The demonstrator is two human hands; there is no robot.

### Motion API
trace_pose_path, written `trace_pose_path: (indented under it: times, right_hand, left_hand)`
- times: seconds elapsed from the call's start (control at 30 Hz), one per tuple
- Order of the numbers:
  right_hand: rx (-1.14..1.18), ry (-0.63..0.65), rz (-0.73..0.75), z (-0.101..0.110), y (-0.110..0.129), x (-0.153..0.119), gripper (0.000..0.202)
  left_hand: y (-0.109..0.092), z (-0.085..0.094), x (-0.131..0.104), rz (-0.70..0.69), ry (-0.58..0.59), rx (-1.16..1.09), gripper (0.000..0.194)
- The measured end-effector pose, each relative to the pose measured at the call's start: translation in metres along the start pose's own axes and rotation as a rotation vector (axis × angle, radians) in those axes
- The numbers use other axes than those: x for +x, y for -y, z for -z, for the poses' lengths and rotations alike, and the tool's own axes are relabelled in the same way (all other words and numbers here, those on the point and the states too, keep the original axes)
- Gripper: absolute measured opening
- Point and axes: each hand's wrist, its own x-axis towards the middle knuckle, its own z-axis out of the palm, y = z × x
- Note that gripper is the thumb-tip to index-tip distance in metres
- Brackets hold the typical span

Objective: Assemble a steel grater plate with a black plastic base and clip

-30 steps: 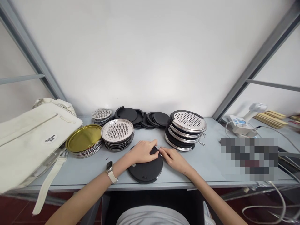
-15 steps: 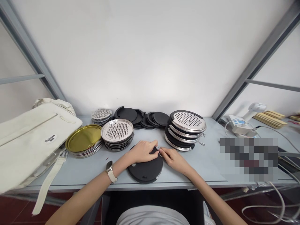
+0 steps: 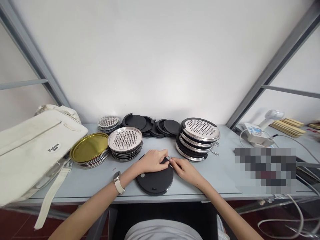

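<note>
A round black disc [image 3: 156,181] lies near the front edge of the table, with a small oval hole at its near side. My left hand [image 3: 153,161] rests over its far part, thumb and fingers closed at the rim by a small metal wire loop [image 3: 168,158]. From the other side my right hand [image 3: 184,170] pinches this loop between thumb and forefinger; the fingers hide how it sits on the rim. Just beyond my right hand stands a stack of perforated silver plates with black holders [image 3: 200,130], a few wire loops sticking out on its right.
Left of my hands are a stack of grater plates [image 3: 125,139] and a stack of plates topped by a gold one [image 3: 90,146]. Smaller grater plates [image 3: 108,122] and black holders [image 3: 136,123] lie behind. A cream bag [image 3: 42,143] fills the left; a scanner [image 3: 270,120] stands right.
</note>
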Motion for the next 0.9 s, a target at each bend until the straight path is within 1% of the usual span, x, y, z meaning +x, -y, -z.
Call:
trace_pose_path:
  times: [0.5, 0.67, 0.9]
  right_hand:
    - [0.057, 0.018, -0.017, 0.0015, 0.0025, -0.0044, 0.032]
    - [0.074, 0.02, -0.003, 0.0021, 0.0051, -0.0048, 0.026]
    - [0.025, -0.01, 0.002, 0.0001, 0.0058, -0.0048, 0.022]
  left_hand:
    - [0.0018, -0.0015, -0.0004, 0.003, -0.016, -0.052, 0.013]
    - [0.0012, -0.0008, -0.0003, 0.003, -0.009, -0.062, 0.012]
    - [-0.0008, 0.001, 0.0, 0.018, -0.007, -0.059, 0.012]
